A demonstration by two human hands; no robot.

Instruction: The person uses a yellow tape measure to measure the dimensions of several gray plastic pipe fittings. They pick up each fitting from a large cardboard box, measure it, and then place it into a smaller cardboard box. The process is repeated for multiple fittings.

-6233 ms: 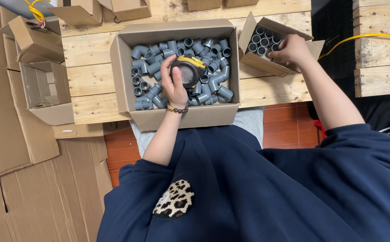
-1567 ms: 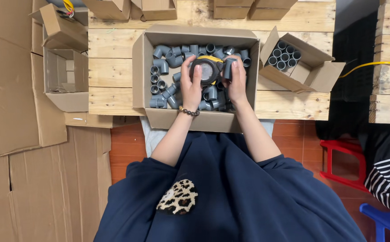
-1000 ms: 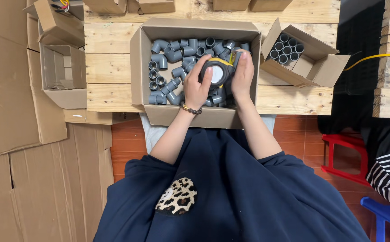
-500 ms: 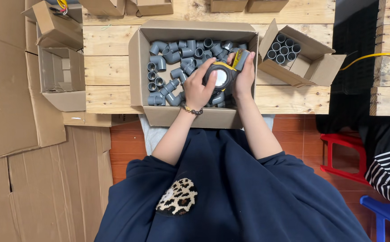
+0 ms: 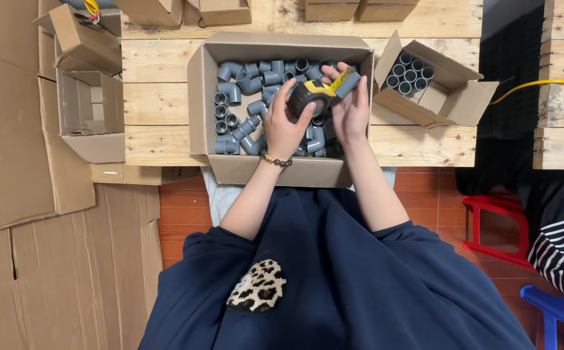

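Wooden planks formed the table [image 5: 165,110], on which a large cardboard box [image 5: 201,97] of grey pipe elbows [image 5: 240,81] was set. Just to its right, a small open carton [image 5: 453,97] with upright grey pipe pieces [image 5: 411,72] was seen. Over the large box, a black and yellow tape measure [image 5: 311,96] was gripped by the closed fingers of the left hand [image 5: 285,126], while its yellow tape end was pinched against a grey fitting [image 5: 348,81] by the right hand [image 5: 352,110].
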